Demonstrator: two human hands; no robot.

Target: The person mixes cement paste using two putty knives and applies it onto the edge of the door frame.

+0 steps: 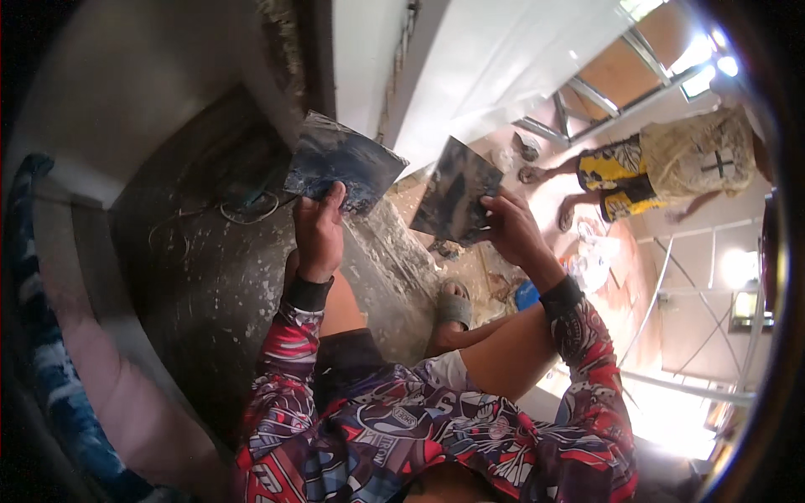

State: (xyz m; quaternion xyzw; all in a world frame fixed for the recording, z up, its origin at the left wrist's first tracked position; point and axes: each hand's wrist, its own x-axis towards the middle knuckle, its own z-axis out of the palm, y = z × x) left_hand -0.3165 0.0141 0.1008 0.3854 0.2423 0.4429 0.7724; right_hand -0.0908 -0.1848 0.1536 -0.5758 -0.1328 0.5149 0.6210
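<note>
My left hand (320, 235) is closed on the near edge of a dark, flat square plate (344, 163), its thumb lying on the top face. Greyish, paste-like smears cover that face. In my right hand (516, 225) is a second dark rectangular plate (453, 191), tilted and also smeared, gripped at its right edge. The two plates are apart, held in front of the white panel or wall edge (365, 59). What my fingers do beneath the plates is hidden.
A thin looped cable (250, 210) lies on the dark, spotted floor (226, 293) at left. My sandalled foot (454, 306) stands by a rough, pale ledge (390, 247). Another person (671, 163) stands at right, near metal framing (587, 96) and scaffold bars (704, 302). A blue object (527, 294) is beyond my knee.
</note>
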